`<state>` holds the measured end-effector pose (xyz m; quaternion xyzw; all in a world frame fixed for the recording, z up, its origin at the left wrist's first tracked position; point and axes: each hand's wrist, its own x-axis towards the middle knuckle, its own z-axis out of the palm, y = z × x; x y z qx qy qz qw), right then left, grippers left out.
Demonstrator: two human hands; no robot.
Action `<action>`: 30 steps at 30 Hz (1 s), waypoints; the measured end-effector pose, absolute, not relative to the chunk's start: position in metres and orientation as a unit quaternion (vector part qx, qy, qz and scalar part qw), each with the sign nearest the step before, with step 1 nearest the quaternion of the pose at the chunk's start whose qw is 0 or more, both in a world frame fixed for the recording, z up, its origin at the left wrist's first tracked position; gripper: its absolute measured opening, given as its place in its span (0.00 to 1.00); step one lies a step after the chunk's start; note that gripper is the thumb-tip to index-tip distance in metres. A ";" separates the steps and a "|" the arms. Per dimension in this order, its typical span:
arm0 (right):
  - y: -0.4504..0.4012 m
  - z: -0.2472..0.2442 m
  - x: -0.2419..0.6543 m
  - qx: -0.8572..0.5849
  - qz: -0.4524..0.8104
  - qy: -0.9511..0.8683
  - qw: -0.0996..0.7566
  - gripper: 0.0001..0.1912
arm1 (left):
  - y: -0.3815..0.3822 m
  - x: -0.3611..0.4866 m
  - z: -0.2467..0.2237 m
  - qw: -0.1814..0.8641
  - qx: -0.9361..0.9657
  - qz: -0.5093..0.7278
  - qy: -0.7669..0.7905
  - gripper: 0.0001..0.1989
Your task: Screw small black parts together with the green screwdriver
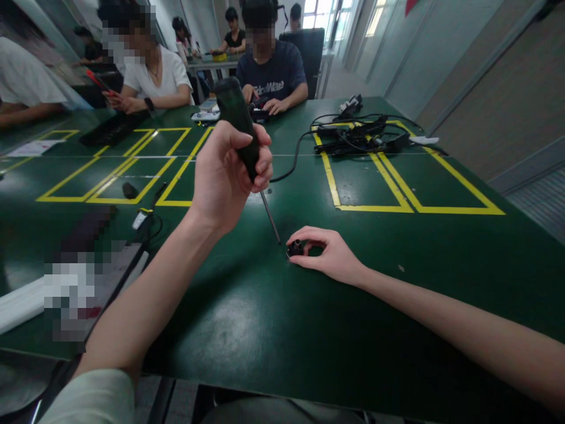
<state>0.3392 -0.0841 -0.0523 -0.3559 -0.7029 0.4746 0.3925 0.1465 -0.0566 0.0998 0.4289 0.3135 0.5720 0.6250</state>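
My left hand (225, 176) is wrapped round the thick dark handle of a screwdriver (233, 106), held tilted above the table. Its thin metal shaft (270, 217) points down and to the right, the tip just left of a small black round part (295, 248). Between thumb and fingers, my right hand (331, 256) pinches that part at the tabletop. A short hollow post stands up from the part; its exact kind does not show. Tip and part look slightly apart.
The green table (247, 365) has yellow tape outlines. Black cables and parts (366, 138) are heaped at the back right, one cord (291, 171) running behind my left hand. A connector lead (143, 219) and small black piece (129, 190) lie left. Several people sit opposite.
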 end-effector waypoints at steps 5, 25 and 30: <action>-0.084 -0.055 0.339 -0.351 0.473 -0.708 0.389 0.11 | -0.056 0.146 0.098 0.606 0.451 0.581 0.303 0.18; -0.082 -0.053 0.346 -0.352 0.476 -0.721 0.360 0.15 | -0.059 0.149 0.096 0.640 0.424 0.554 0.323 0.15; -0.083 -0.050 0.346 -0.348 0.454 -0.742 0.350 0.13 | -0.060 0.151 0.094 0.627 0.442 0.555 0.323 0.15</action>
